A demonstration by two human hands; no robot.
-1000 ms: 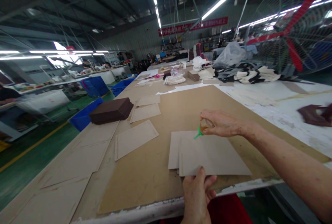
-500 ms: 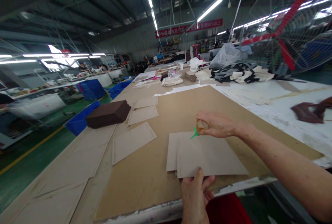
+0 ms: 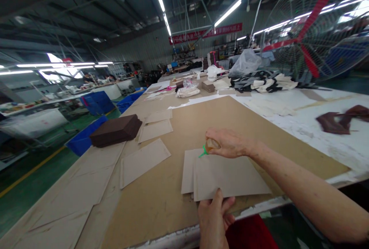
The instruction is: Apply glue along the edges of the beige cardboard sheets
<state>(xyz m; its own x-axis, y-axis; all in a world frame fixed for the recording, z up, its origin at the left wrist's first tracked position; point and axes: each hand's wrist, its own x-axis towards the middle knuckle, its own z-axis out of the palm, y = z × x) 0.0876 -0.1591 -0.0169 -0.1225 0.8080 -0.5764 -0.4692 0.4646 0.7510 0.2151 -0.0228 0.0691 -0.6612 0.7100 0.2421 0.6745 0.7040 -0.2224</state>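
Note:
My right hand (image 3: 227,143) is closed around a squeeze bottle (image 3: 212,145) of amber liquid, tilted so its green nozzle (image 3: 203,151) points down at the far left corner of a grey-beige panel (image 3: 230,176). Whether the tip touches the panel I cannot tell. At the near edge, my left hand (image 3: 215,212) grips that panel, thumb on top and fingers partly hidden beneath. Another similar panel (image 3: 187,172) lies under it, its left part showing.
Loose beige panels (image 3: 145,162) lie to the left, beside a dark brown stack (image 3: 117,130). A tan board (image 3: 161,203) covers the near table. Brown scraps (image 3: 334,120) and a large fan (image 3: 302,41) are at the right, a blue bin (image 3: 83,137) at the left.
My right hand and the bottle have moved left along the panel's far edge to its corner. My left hand keeps its hold. The whole view has shifted slightly.

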